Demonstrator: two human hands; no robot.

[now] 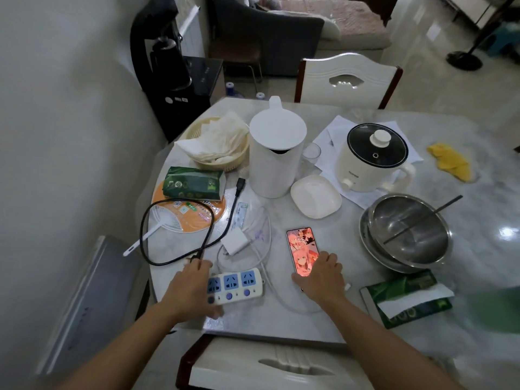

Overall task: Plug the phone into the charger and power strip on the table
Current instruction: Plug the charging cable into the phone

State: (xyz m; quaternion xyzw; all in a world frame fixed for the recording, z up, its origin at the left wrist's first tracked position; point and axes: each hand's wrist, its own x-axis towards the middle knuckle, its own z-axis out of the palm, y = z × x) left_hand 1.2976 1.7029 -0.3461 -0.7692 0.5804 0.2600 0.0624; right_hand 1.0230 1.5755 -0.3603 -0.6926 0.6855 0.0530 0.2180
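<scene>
A phone (302, 247) with a lit pink screen lies face up on the marble table (281, 316). My right hand (320, 277) rests on its near end, fingers curled over it. A white and blue power strip (239, 284) lies near the front edge; my left hand (191, 288) covers its left end. The white charger brick (235, 242) sits just beyond the strip, its white cable (277, 298) looping toward the front. The cable's small plug end (348, 287) lies free to the right of my right hand.
A black cord (174, 229) loops at the left over an orange fan (188, 212). Behind stand a white kettle (274, 147), a white dish (315, 197), a small cooker (374, 156) and steel bowls (408, 232). Tissue packs (405, 298) lie at the right, a chair (267, 364) in front.
</scene>
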